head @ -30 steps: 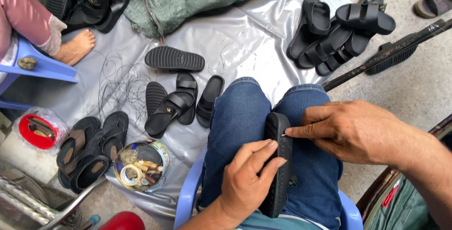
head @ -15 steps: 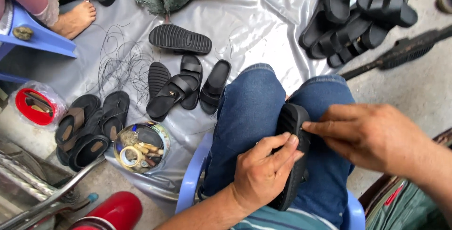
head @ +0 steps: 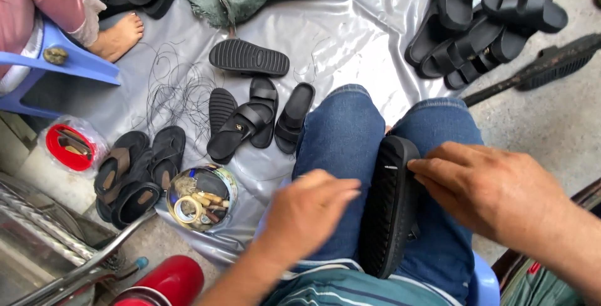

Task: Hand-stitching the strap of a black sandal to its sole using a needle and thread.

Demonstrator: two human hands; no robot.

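Note:
A black sandal [head: 389, 209] lies sole-up between my knees, on my blue jeans. My right hand [head: 485, 190] rests on its right edge, fingers pinching the rim. My left hand [head: 310, 209] hovers just left of the sandal, blurred, fingers together, holding nothing that I can see.
A grey plastic sheet [head: 350, 36] covers the floor. On it lie loose black sandals [head: 250, 115], a pile of black sandals [head: 482, 27] at the far right, thin black thread [head: 178, 93], and a round tin of bits [head: 200, 199]. A seated person's bare foot [head: 119, 36] and a blue stool [head: 69, 62] are at the far left.
My left hand has let go of the sandal and drawn away to the left. The right hand stays on the sandal's edge. The view has shifted.

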